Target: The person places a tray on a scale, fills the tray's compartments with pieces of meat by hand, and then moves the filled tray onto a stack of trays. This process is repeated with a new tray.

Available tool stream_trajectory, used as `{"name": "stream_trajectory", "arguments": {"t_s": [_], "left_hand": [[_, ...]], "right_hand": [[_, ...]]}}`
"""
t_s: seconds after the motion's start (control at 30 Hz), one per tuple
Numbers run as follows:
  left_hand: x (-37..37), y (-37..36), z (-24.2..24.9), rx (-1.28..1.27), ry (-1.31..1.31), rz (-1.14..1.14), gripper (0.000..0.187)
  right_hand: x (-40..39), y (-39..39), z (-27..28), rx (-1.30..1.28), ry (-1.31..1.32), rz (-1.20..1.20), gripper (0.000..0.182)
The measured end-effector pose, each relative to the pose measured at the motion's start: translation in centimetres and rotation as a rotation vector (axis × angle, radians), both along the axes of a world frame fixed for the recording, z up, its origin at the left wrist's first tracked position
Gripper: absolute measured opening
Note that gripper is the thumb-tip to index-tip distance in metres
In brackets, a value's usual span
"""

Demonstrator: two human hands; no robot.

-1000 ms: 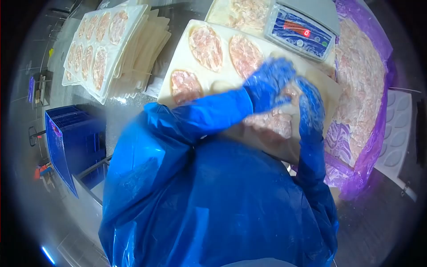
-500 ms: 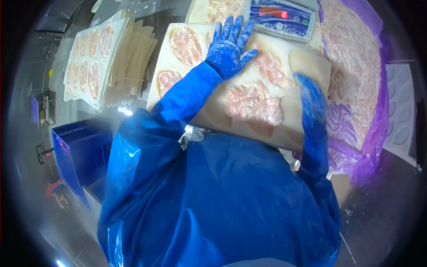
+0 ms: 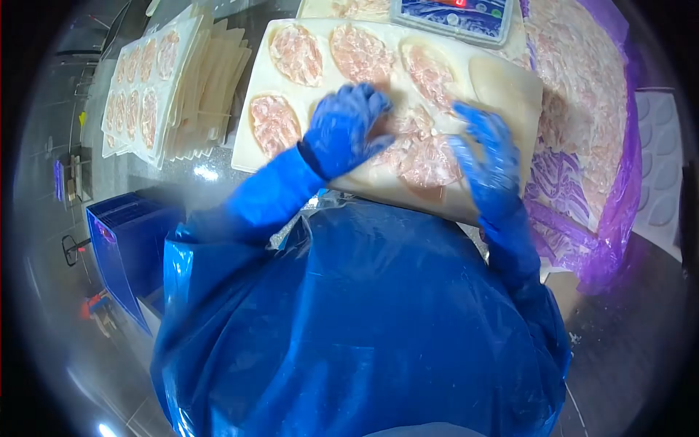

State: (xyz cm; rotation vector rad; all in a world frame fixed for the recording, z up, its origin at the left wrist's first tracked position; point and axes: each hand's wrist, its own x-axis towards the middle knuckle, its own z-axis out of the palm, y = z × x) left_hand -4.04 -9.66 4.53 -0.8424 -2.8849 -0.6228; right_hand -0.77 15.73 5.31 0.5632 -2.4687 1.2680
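A white tray (image 3: 510, 73) with oval hollows lies in front of me, several of them filled with pale pink meat. My left hand (image 3: 346, 127), in a blue glove, is over the lower row, its fingers apart beside a loose pile of meat (image 3: 422, 153). On the pile's other side is my right hand (image 3: 489, 156), also gloved in blue, with spread fingers near the meat. Neither hand visibly grips anything. The hollow at the tray's upper right holds no meat.
Stacked filled trays (image 3: 156, 95) stand at the left, above a blue crate (image 3: 120, 255). A scale with a red display (image 3: 455, 22) is behind the tray. Purple film (image 3: 619, 226) surrounds a large mass of meat (image 3: 575, 87) at the right; another hollowed tray (image 3: 659, 160) lies beyond.
My left hand has moved down from the upper row towards the loose meat. My right hand has shifted slightly left, closer to the pile. The tray appears somewhat higher in view.
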Motion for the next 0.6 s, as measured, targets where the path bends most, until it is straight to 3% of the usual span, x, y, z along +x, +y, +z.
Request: {"name": "stream_trajectory", "arguments": {"t_s": [0.03,0.1,0.2,0.23,0.27,0.3,0.33,0.37,0.43,0.5,0.57,0.6], "left_hand": [[0.9,-0.2,-1.2,0.065,0.005,-0.021,0.034],[1.0,0.0,-1.2,0.03,-0.055,0.029,0.035],[0.1,-0.7,-0.9,-0.008,-0.086,-0.049,0.029],[0.1,-1.5,-0.7,0.24,-0.352,-0.062,0.025],[0.0,-1.9,-0.5,0.491,-0.619,-0.073,0.021],[-0.1,-1.9,-0.6,0.495,-0.617,-0.067,0.021],[-0.4,-1.8,-0.3,0.698,-0.73,-0.105,0.021],[-1.0,-1.5,0.1,0.901,-0.84,-0.147,0.02],[-2.7,0.2,0.9,0.848,-0.764,-0.221,0.027],[-4.2,2.4,1.9,0.907,-0.803,-0.336,0.036],[-6.1,3.9,3.3,0.796,-0.926,-0.289,0.043],[-7.2,5.0,3.6,0.733,-0.874,-0.291,0.043]], "right_hand": [[-0.5,-1.7,-0.6,-0.002,-0.001,-0.007,0.036],[-1.6,-4.2,-2.3,0.302,0.055,0.063,0.031],[-2.9,-4.8,-2.2,0.313,0.032,0.177,0.029],[-3.1,-4.5,-2.2,0.315,0.038,0.177,0.029],[-3.2,-3.9,-2.5,0.1,-0.13,0.234,0.027],[-3.1,-3.6,-3.0,-0.117,-0.303,0.29,0.024],[-3.0,-4.0,-3.2,-0.59,-0.558,0.394,0.026],[-3.2,-3.7,-3.1,-0.588,-0.558,0.395,0.026],[-3.5,-2.8,-1.4,-0.551,-0.733,0.321,0.033],[-3.3,-2.3,-0.4,-0.699,-0.697,0.281,0.04],[-4.2,-0.5,-1.0,-0.79,-0.746,0.322,0.04],[-4.6,0.8,-1.0,-0.705,-0.591,0.256,0.036]]}}
